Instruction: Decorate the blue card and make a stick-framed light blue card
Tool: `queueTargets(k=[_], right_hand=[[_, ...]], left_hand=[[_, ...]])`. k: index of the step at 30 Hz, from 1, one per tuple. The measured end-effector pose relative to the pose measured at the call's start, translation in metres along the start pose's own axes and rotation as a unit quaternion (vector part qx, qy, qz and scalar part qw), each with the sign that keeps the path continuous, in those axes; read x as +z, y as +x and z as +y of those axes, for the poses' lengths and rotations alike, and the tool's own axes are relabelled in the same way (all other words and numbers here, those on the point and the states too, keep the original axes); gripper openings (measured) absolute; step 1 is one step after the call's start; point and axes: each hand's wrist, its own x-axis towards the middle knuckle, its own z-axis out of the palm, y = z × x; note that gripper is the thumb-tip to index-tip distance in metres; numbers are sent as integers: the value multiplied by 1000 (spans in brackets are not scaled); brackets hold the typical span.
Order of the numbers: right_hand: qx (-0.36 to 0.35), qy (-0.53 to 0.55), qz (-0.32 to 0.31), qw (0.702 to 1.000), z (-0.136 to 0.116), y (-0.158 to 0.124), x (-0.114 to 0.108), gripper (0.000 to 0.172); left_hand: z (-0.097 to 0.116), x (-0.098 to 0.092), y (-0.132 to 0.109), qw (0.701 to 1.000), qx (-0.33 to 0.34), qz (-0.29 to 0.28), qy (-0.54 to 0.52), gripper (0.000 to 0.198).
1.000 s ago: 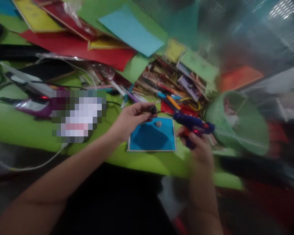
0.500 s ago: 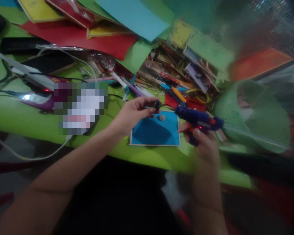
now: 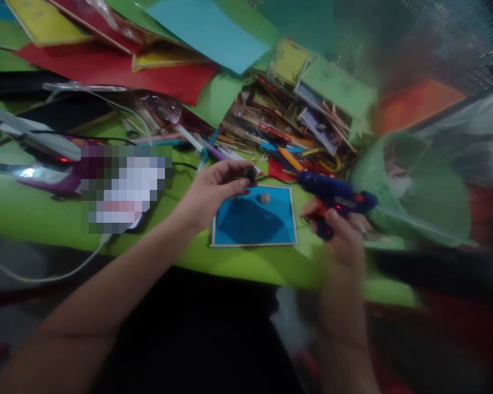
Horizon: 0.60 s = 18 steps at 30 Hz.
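Note:
My left hand [image 3: 211, 192] pinches a small dark round piece [image 3: 249, 174] between thumb and fingers, just above the top left of a blue square card [image 3: 252, 225] lying on the green table. A small grey pebble-like piece [image 3: 265, 198] rests on the card near its top edge. My right hand [image 3: 341, 236] is wrapped round the grip of a blue glue gun [image 3: 334, 195] with a red trigger. The gun's nozzle points left toward the dark piece, a short gap away.
Behind the card lies a heap of pens, sticks and small cards [image 3: 287, 131]. Coloured paper sheets [image 3: 119, 68] cover the far table. A green mesh basket [image 3: 414, 191] stands at the right. A purple device [image 3: 49, 178] and cables lie at the left. The table edge [image 3: 238, 268] runs close to me.
The view has shifted a little. Both hands keep their hold; the glue gun's nozzle and the dark piece stay close together above the blue card.

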Motion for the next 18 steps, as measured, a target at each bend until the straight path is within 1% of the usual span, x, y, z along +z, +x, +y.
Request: queueTargets(k=[4,8,11,14,18], right_hand=[[-1,13,-10,1000,-2,0,-1,32],[1,21,-15,1000,0,-1,-1,27],[0,24,-14,1000,1,0,-2,26],[4,32,-21,999,3,1,-3,25],[16,28,-35,999,7,-1,-4,23]], left_hand=[[6,5,-2,999,-14,32,-3,38],[8,9,-2,999,-20,43,-4,38],[10,9,-2,998,-21,49,-12,38],[10,8,-2,998,-22,48,-17,37],[3,4,-2,999,-33,22,-8,37]])
